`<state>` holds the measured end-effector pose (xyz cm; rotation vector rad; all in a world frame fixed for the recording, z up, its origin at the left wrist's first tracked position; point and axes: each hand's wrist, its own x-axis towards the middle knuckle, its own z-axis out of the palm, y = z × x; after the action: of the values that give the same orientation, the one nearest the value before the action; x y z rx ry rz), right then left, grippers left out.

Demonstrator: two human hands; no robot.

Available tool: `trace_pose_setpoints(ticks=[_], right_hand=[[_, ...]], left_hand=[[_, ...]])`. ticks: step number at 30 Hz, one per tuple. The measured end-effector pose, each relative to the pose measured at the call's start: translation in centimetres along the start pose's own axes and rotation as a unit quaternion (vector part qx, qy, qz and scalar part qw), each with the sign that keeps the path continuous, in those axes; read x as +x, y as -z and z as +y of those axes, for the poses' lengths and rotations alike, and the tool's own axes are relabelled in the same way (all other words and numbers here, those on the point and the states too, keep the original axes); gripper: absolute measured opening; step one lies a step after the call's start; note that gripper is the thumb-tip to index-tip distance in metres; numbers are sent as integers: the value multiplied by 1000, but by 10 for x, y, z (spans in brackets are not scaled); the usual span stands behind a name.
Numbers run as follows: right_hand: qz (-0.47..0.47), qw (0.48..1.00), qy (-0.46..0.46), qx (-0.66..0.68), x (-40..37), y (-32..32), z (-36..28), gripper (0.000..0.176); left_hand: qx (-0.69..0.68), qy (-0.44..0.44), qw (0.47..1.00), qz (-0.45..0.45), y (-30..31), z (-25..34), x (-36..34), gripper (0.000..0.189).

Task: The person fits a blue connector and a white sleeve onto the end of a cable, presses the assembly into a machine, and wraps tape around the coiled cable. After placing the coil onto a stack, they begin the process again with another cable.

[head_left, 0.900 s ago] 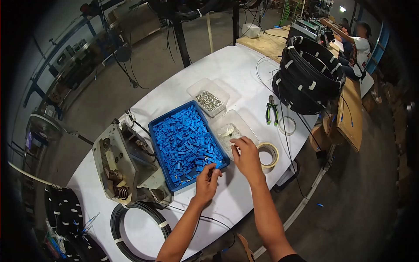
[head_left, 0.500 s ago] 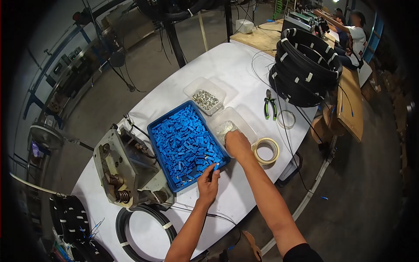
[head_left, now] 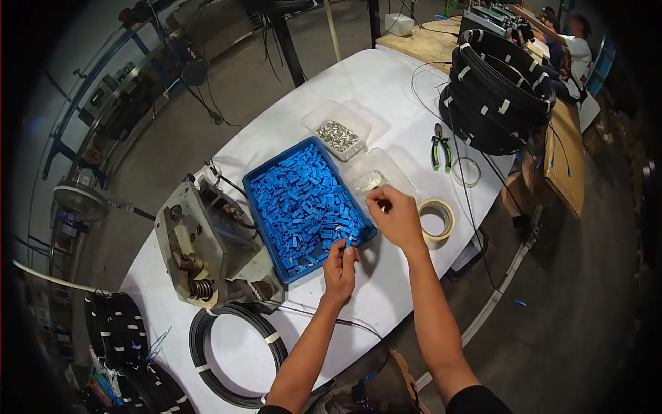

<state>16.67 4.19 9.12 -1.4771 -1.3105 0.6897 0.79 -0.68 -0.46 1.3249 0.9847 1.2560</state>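
My left hand (head_left: 338,274) pinches a small blue connector (head_left: 349,242) between thumb and fingertips at the near corner of a blue tray (head_left: 303,274). The connector's end looks whitish. Many loose blue pieces (head_left: 296,210) fill the tray. My right hand (head_left: 398,219) is raised just over the near edge of a clear plastic box (head_left: 396,165), thumb and index pressed together. Whatever lies in that pinch is too small to make out. Inside the box are small pale, translucent pieces (head_left: 370,181).
Another clear box (head_left: 358,114) holds small metal parts. A tape roll (head_left: 445,231), pliers (head_left: 439,148) and a thin ring (head_left: 467,172) lie to the right. A metal press (head_left: 200,241) stands left. Black cable coils (head_left: 493,100) sit far right; another coil (head_left: 200,345) lies in front. People work behind.
My right hand has come up out of the clear box and back toward the left hand. The left hand keeps its hold on the blue connector. The camera view has shifted slightly.
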Motion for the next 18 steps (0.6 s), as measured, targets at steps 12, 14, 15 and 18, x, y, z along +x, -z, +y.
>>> trace_pose_setpoints(ticks=[12,14,15,18], right_hand=[[-83,959,-84,260,-61,-20,26,17],[-74,959,-85,262,-61,-20,27,17],[-76,958,-85,262,-60,-21,27,17],[-71,962,-93,248,-60,-21,28,17]], left_hand=[[64,-39,997,-13,2,1,-1,24],[72,-40,997,-15,2,1,-1,25],[73,-43,996,-15,2,1,-1,25],[78,-47,996,-15,2,2,-1,26]])
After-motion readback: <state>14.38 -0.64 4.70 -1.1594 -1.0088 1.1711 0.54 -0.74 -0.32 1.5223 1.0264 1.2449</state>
